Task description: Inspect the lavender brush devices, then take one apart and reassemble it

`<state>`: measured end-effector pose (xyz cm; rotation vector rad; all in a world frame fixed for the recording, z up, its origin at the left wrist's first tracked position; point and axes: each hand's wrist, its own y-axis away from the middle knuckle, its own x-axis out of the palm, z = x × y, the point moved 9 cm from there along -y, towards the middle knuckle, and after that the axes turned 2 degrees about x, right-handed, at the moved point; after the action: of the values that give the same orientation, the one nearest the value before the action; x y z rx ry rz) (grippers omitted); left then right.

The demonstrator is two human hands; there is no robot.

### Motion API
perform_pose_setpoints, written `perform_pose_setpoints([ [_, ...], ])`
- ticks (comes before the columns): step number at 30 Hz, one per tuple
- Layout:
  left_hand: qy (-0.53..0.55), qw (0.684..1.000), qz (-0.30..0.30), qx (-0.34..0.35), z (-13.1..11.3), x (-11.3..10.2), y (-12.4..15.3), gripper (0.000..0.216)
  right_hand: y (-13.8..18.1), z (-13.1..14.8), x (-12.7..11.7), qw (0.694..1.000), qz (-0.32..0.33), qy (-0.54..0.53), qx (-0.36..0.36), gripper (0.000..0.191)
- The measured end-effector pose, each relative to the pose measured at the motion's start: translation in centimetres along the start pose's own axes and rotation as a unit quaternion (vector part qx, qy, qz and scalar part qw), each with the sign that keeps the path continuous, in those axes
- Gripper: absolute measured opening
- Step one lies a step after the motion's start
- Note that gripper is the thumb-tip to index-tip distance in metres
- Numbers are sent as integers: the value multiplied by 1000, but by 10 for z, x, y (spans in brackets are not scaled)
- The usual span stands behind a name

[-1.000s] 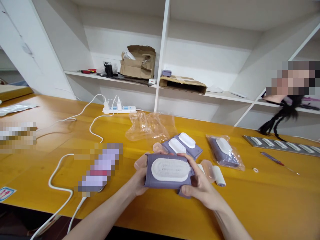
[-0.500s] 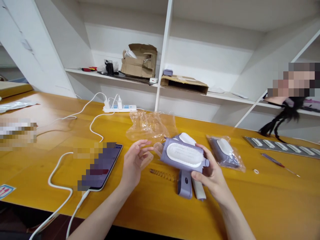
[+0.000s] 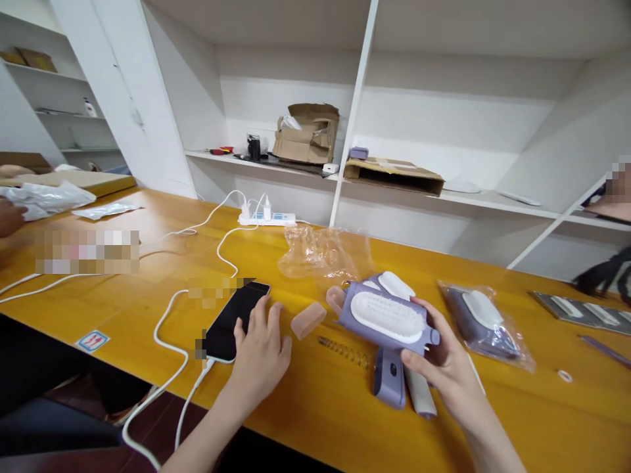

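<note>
My right hand (image 3: 446,364) grips the right end of a purple plastic housing (image 3: 352,328) with a white oval bristled panel (image 3: 387,317). Its thumb lies along the lower edge. Fingers spread, my left hand (image 3: 261,351) is over the right edge of a phone (image 3: 231,328) with a dark screen; whether it touches is unclear. Just right of that hand lies a clear oval cover (image 3: 308,320), with another clear piece (image 3: 336,299) against the housing. Below are a coil spring (image 3: 344,351), a purple handle part (image 3: 389,378) and a pale grip piece (image 3: 420,393).
A bagged purple unit (image 3: 486,322) sits to the right, near a small white ring (image 3: 564,376) and a purple-handled tool (image 3: 604,350). Crumpled clear plastic (image 3: 325,253) lies behind. White cables (image 3: 185,358) cross the left side from a power strip (image 3: 269,219). Another person's hand (image 3: 10,218) shows far left.
My left hand has moved left and down, from beside the clear cover to the phone. The phone screen has gone dark. The camera view has swung left; my right hand still grips the housing.
</note>
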<state>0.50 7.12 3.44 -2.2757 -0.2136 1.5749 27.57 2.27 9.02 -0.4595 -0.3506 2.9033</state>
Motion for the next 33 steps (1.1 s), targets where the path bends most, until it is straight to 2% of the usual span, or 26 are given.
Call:
perform_pose_setpoints([
  [7,16,999,18,-39,5,5,-30,37,3,-6,3,1000,21,-14,17,67],
  [11,37,998,11,-52,7,5,-38,36,5,-5,2,999,24,-14,16,67],
  [13,89,995,-15,-46,3,-2,-39,37,6,-4,3,999,27,-15,14,67],
  [15,196,979,-58,1,-12,-15,-38,37,7,-3,4,999,31,-14,14,68],
  [16,269,960,-74,35,-22,-22,-38,37,7,-3,4,999,32,-13,14,68],
  [17,357,928,-82,73,-34,-30,-38,36,7,-3,4,999,32,-11,13,69],
  [18,443,890,-71,74,-42,-31,-40,34,6,-2,4,999,32,-11,10,69],
  [21,622,777,98,-15,-72,-1,-46,28,6,0,4,999,29,-19,0,68],
  [23,656,740,137,-55,-85,12,-48,24,5,1,5,999,31,-27,-4,68],
  [26,666,735,109,-58,-89,18,-52,26,5,0,7,999,32,-33,-3,69],
  [31,629,777,-19,-13,-72,1,-51,22,6,-3,12,999,32,-17,4,73],
  [33,646,763,5,-22,-71,4,-51,23,6,-4,14,999,34,7,-1,73],
])
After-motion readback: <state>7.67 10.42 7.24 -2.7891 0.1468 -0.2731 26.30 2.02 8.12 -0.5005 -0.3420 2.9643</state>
